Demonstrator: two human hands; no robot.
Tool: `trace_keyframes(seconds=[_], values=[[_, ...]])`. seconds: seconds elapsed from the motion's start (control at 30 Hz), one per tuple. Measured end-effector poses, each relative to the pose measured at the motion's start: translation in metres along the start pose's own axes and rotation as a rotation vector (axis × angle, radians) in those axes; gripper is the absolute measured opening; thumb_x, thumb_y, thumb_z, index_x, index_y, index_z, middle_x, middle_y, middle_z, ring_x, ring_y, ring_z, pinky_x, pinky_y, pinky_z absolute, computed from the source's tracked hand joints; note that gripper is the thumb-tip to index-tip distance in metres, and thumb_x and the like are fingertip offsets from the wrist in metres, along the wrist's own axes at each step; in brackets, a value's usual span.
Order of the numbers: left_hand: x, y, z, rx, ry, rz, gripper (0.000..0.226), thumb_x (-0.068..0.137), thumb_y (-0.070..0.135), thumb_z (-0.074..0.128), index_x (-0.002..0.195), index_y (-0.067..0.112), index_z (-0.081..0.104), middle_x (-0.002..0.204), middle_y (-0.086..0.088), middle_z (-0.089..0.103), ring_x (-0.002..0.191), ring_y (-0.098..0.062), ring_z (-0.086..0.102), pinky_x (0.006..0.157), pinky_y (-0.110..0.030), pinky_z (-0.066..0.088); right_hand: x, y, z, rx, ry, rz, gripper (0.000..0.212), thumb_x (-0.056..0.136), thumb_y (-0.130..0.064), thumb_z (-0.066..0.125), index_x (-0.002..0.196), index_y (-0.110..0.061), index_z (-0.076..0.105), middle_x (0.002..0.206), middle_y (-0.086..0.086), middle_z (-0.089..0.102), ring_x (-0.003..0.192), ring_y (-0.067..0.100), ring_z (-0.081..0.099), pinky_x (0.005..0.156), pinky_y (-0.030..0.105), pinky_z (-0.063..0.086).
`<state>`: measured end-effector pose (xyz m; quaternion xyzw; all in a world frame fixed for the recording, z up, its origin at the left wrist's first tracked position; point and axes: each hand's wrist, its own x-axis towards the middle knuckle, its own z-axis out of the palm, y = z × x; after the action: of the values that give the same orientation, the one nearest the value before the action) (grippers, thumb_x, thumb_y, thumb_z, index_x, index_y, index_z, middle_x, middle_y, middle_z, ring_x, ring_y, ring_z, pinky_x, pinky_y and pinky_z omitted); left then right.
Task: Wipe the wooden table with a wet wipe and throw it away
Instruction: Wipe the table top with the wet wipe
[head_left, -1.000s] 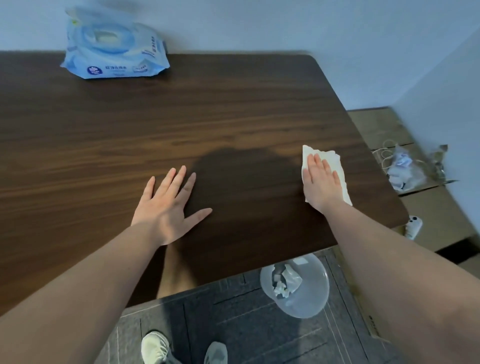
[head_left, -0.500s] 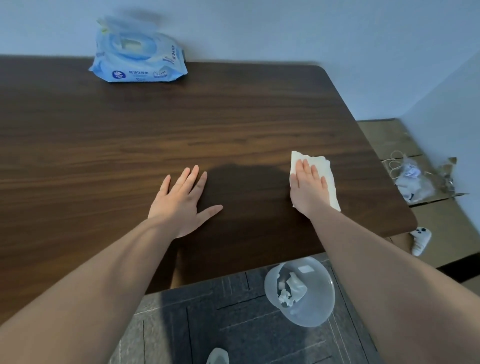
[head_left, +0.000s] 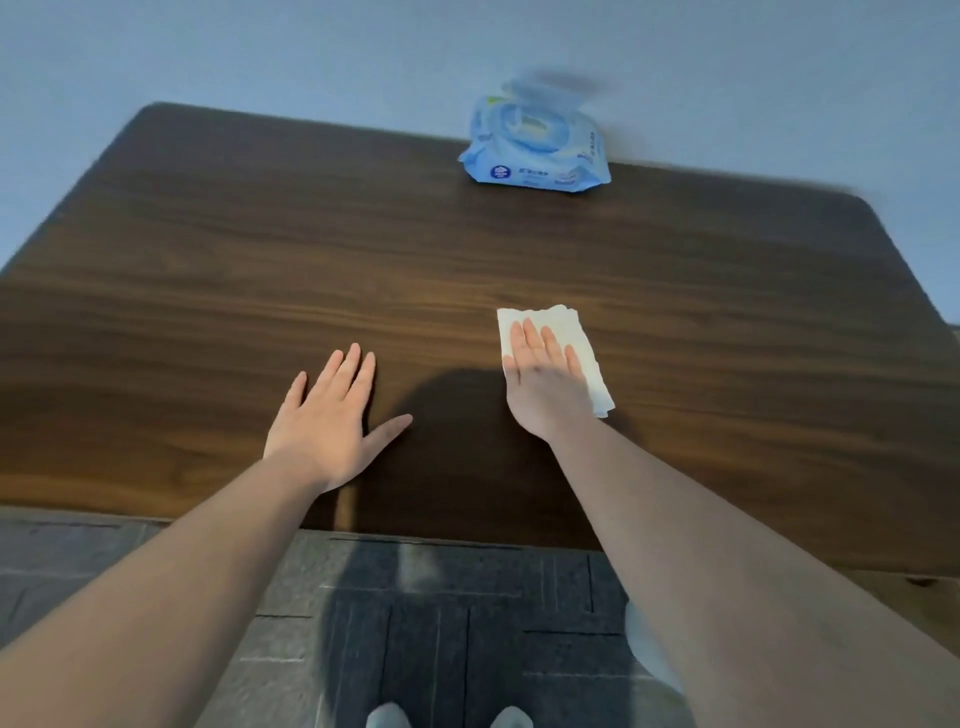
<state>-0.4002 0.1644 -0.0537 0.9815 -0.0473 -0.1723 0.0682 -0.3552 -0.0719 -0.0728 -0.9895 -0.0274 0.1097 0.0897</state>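
The dark wooden table (head_left: 208, 260) fills the middle of the view. A white wet wipe (head_left: 540, 319) lies flat on it, a little right of centre. My right hand (head_left: 545, 384) presses down on the wipe with its fingers stretched out, and the wipe's far edge and right side stick out from under it. My left hand (head_left: 327, 421) rests flat on the bare wood to the left, fingers spread, holding nothing. A pale sliver of the bin (head_left: 644, 644) shows on the floor behind my right forearm.
A blue pack of wet wipes (head_left: 535, 150) lies at the table's far edge against the wall. Dark carpet tiles (head_left: 441, 623) cover the floor below the near edge. The tips of my shoes (head_left: 387, 717) show at the bottom.
My right hand has slid the wipe leftward from the table's right edge toward the middle. The view has swung left, so the bin and the boxes are almost out of sight.
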Motion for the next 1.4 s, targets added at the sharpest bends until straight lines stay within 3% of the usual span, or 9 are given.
trace_keyframes(seconds=[0.2,0.4,0.6,0.73,0.83,1.03,1.2,1.4], values=[[-0.043,-0.113,-0.004,0.014,-0.016,-0.196,0.101,0.073,0.085,0.005,0.151,0.022,-0.009,0.16,0.002,-0.013,0.145,-0.014,-0.013,0.118,-0.043,-0.001,0.022,-0.13,0.022,-0.026,-0.042,-0.182,0.052,0.102,-0.029,0.016,0.151,-0.021,0.0,0.161,-0.004,-0.002,0.148,0.017,-0.001,0.118,0.038,-0.001],[-0.07,-0.177,-0.001,-0.021,0.013,-0.42,0.117,0.062,0.092,0.008,0.15,0.018,-0.01,0.16,0.0,-0.013,0.145,-0.015,-0.014,0.118,-0.047,-0.002,0.031,-0.239,0.044,-0.05,-0.091,-0.392,0.051,0.102,-0.028,0.016,0.151,-0.02,0.003,0.161,-0.005,0.002,0.148,0.018,0.001,0.118,0.038,0.0],[-0.072,-0.189,0.011,-0.03,0.088,-0.399,0.115,0.063,0.092,0.002,0.15,0.018,-0.013,0.16,0.001,-0.015,0.145,-0.015,-0.017,0.117,-0.049,-0.006,0.04,-0.322,0.062,-0.061,-0.132,-0.551,0.051,0.101,-0.031,0.016,0.151,-0.022,0.006,0.161,-0.004,0.003,0.148,0.017,0.001,0.118,0.039,0.0],[-0.072,-0.193,0.015,-0.073,0.13,-0.404,0.117,0.057,0.091,-0.007,0.148,0.018,-0.016,0.159,0.003,-0.017,0.143,-0.011,-0.021,0.117,-0.047,-0.008,0.036,-0.35,0.071,-0.062,-0.062,-0.608,0.05,0.102,-0.034,0.018,0.15,-0.022,0.013,0.161,-0.004,0.01,0.147,0.018,0.008,0.118,0.039,0.003],[-0.071,-0.195,0.015,-0.081,0.138,-0.404,0.119,0.055,0.091,-0.008,0.148,0.018,-0.017,0.159,0.004,-0.017,0.143,-0.011,-0.021,0.117,-0.047,-0.008,0.037,-0.354,0.072,-0.064,-0.063,-0.628,0.05,0.102,-0.034,0.018,0.15,-0.023,0.013,0.161,-0.004,0.01,0.147,0.017,0.008,0.118,0.039,0.003],[-0.072,-0.195,0.013,-0.045,0.14,-0.386,0.117,0.064,0.092,0.009,0.151,0.016,-0.006,0.161,0.001,-0.006,0.146,-0.014,-0.01,0.115,-0.047,-0.005,0.029,-0.336,0.065,-0.073,-0.109,-0.707,0.051,0.102,-0.036,0.019,0.151,-0.025,0.009,0.161,-0.007,0.007,0.148,0.014,0.005,0.118,0.037,0.001],[-0.069,-0.187,-0.004,0.076,0.038,-0.291,0.111,0.067,0.086,0.007,0.151,0.015,-0.006,0.161,0.0,-0.009,0.146,-0.014,-0.012,0.118,-0.044,-0.003,0.017,-0.269,0.047,-0.124,-0.155,-0.66,0.053,0.101,-0.039,0.019,0.151,-0.027,0.004,0.161,-0.008,0.002,0.148,0.014,0.0,0.118,0.037,-0.001],[-0.053,-0.12,-0.018,0.076,0.049,-0.156,0.102,0.075,0.083,0.009,0.151,0.016,-0.008,0.16,0.002,-0.013,0.145,-0.013,-0.015,0.118,-0.042,-0.005,0.001,-0.164,0.027,-0.102,-0.123,-0.477,0.052,0.101,-0.039,0.016,0.151,-0.026,0.003,0.161,-0.008,0.002,0.148,0.014,0.0,0.12,0.04,0.003]])
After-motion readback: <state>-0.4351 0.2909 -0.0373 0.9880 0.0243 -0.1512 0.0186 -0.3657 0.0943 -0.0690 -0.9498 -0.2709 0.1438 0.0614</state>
